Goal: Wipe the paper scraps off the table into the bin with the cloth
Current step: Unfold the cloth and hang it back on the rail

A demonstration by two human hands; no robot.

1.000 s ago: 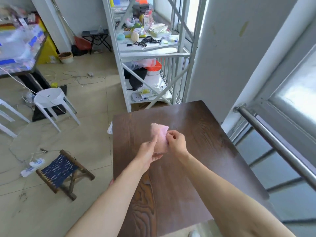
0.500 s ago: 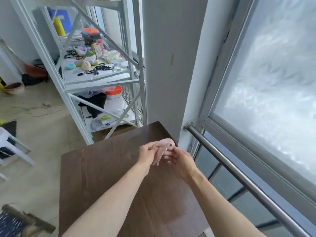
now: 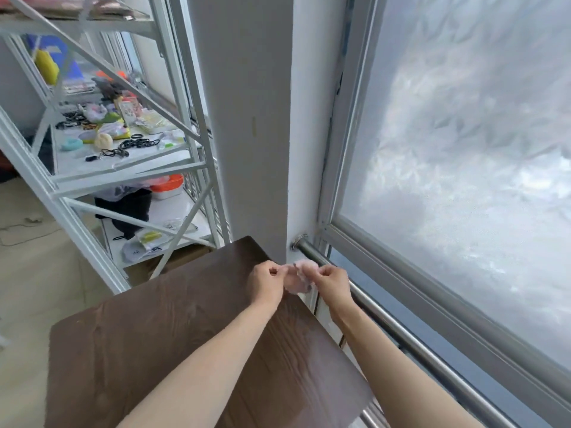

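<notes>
Both hands meet over the far right corner of the dark wooden bench [image 3: 191,341], and the pink cloth [image 3: 299,278] hangs bunched between them. The left hand [image 3: 266,285] has its grip pinched shut on the cloth's left edge, thumb against the curled fingers. The right hand [image 3: 331,285] has its grip pinched on the cloth's right edge in the same way. The cloth sits just past the bench's right edge, in front of the white pillar [image 3: 247,125], with its lower part drooping below the two grips. Just to the right of the right grip runs a steel rail [image 3: 411,338] below the frosted window [image 3: 469,149]. To the left of the left grip, well apart, stands a white metal shelf [image 3: 123,168] crowded with small items.
</notes>
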